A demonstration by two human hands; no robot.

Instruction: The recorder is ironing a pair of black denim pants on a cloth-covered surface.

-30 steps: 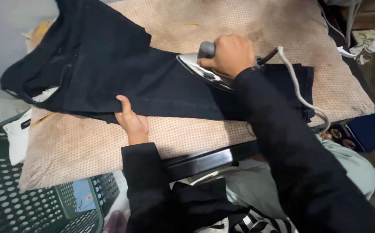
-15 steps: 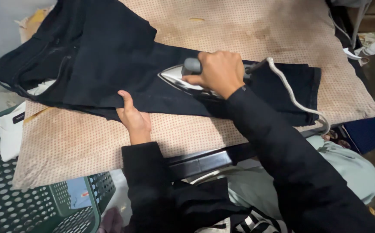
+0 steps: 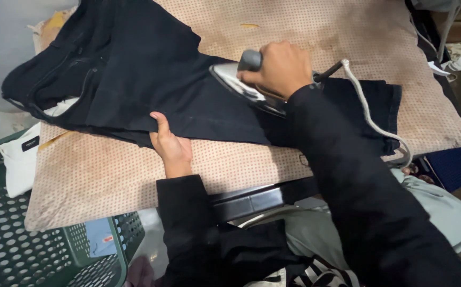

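A pair of black trousers [image 3: 151,79] lies flat across the padded ironing board [image 3: 108,175], which has a dotted beige cover marked with brown stains; the waist end is at the far left and one leg runs right toward the hem. The right hand [image 3: 281,69] is wrapped fully around the grey handle of a metal clothes iron [image 3: 244,79], fingers curled tight, with the soleplate resting on the trouser leg near its middle and the nose pointing left. A white braided cord [image 3: 371,117] runs from the rear of the iron across the hem end and over the near edge of the board. The left hand [image 3: 172,146] pinches the near edge of the fabric, thumb on top, remaining fingers tucked beneath and hidden. A green perforated laundry basket [image 3: 23,250] stands at lower left, beside the board.
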